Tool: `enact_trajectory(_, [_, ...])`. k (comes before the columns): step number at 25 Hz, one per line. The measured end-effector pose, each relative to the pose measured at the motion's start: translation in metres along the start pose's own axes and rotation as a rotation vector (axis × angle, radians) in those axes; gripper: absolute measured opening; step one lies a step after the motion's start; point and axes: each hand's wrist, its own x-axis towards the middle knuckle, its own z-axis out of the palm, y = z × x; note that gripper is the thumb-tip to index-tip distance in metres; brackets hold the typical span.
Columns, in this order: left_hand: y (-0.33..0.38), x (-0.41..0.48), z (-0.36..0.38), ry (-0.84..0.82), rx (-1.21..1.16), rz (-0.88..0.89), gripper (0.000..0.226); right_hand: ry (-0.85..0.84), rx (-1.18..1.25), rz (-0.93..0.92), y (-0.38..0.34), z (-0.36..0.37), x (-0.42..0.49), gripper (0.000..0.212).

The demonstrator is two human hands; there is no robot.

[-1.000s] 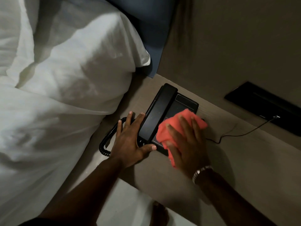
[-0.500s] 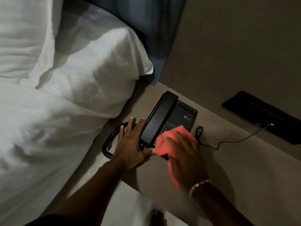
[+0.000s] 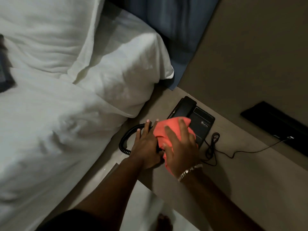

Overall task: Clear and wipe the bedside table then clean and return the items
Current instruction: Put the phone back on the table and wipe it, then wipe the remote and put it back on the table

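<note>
A black desk telephone [image 3: 202, 124] sits on the beige bedside table [image 3: 250, 172], near its back left corner. My right hand [image 3: 180, 147] presses an orange-red cloth [image 3: 164, 130] onto the handset side of the phone and covers most of the handset. My left hand [image 3: 146, 145] lies flat against the phone's left edge, fingers spread over the coiled black cord [image 3: 126, 139]. The lower part of the handset is hidden under cloth and hands.
A thin black cable [image 3: 233, 153] runs from the phone across the table to a black wall panel [image 3: 275, 125]. White pillows [image 3: 116, 72] and a white duvet [image 3: 50, 130] lie close on the left. A blue headboard [image 3: 175, 22] stands behind.
My right hand has slid the cloth leftward from the keypad onto the handset. The left hand has stayed at the phone's left edge. The camera view has shifted.
</note>
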Motion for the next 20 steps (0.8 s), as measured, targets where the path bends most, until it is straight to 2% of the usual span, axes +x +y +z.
enact_trajectory(2, [0.003, -0.014, -0.017, -0.083, -0.016, -0.025, 0.098, -0.099, 0.082, -0.015, -0.002, -0.013, -0.007, 0.054])
enact_trajectory(4, [0.01, -0.038, -0.043, 0.012, -0.193, -0.052, 0.086, -0.128, 0.19, -0.029, -0.015, -0.031, -0.006, 0.054])
enact_trajectory(9, [0.012, -0.113, -0.136, 0.604, -0.739, -0.106, 0.043, 0.013, 0.528, 0.005, -0.101, -0.084, 0.019, 0.064])
enact_trajectory(11, [-0.001, -0.134, -0.18, 0.816, -0.729, -0.176, 0.033, 0.047, 0.599, -0.059, -0.148, -0.104, 0.037, 0.065])
enact_trajectory(14, [-0.035, -0.145, -0.248, 1.115, -0.592, -0.278, 0.022, 0.078, 0.62, -0.216, -0.228, -0.11, 0.07, 0.06])
enact_trajectory(16, [-0.067, -0.134, -0.282, 1.178, -0.53, -0.459, 0.018, 0.111, 0.614, -0.291, -0.273, -0.103, 0.093, 0.056])
enact_trajectory(17, [-0.082, -0.124, -0.294, 1.155, -0.502, -0.543, 0.02, 0.128, 0.607, -0.307, -0.289, -0.097, 0.103, 0.054])
enact_trajectory(20, [-0.108, -0.096, -0.31, 0.974, -0.397, -0.647, 0.04, 0.157, 0.593, -0.259, -0.315, -0.085, 0.117, 0.051])
